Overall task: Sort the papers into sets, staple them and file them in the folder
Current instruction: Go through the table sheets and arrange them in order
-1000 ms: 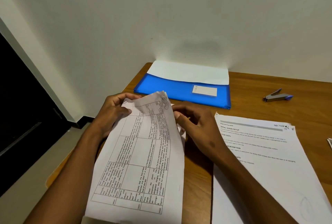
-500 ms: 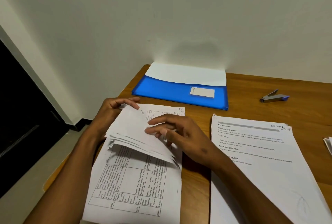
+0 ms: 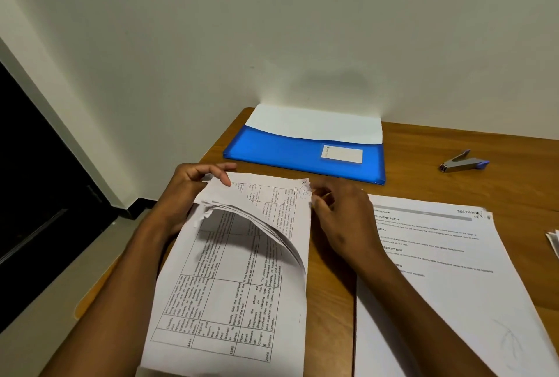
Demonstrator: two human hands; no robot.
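Wooden tabletop (image 3: 423, 146): I see paper stack (image 3: 230, 301) lengthwise toward wall, marked "S-5"; left hand (image 3: 193, 186) curling its top edge, right hand (image 3: 341, 210) pinching the corner.

- You have bare table (image 3: 423, 183) between the blue folder (image 3: 287, 154) and the stapler (image 3: 462, 161).
- The wall (image 3: 302, 28) blocks you just behind the folder.
- A paper stack (image 3: 447, 286) covers the table's right side.
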